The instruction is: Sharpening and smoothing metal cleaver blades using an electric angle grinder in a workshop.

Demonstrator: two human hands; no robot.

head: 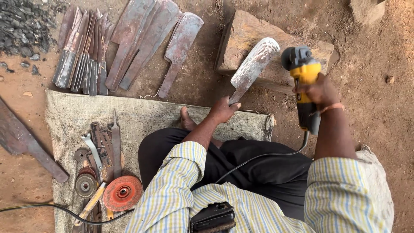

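**Blade and grinder in hand over stone block**

The person sits on a burlap mat (142, 116) on bare earth; the left hand (222, 110) is closed around the tang of a cleaver blade (253, 64), holding it tilted, broad end up and away; the blade's surface is bright and scored; its upper part lies over a stone block (241, 36), though contact cannot be confirmed. The right hand (320, 91) is wrapped around the body of a yellow angle grinder (304, 82); the grinder head sits just right of the blade tip, apart from it; its cable (267, 155) runs back across the lap.

Beyond the mat, a row of dark unground blades (146, 43) lies on the ground; a bundle of narrower blanks (82, 51) lies left of them; one long blade (26, 142) rests at the far left. On the mat, left of the person: an orange disc (123, 193), smaller discs (85, 183), a wrench (92, 153), assorted files. A heap of dark gravel (21, 26) occupies the upper left corner.
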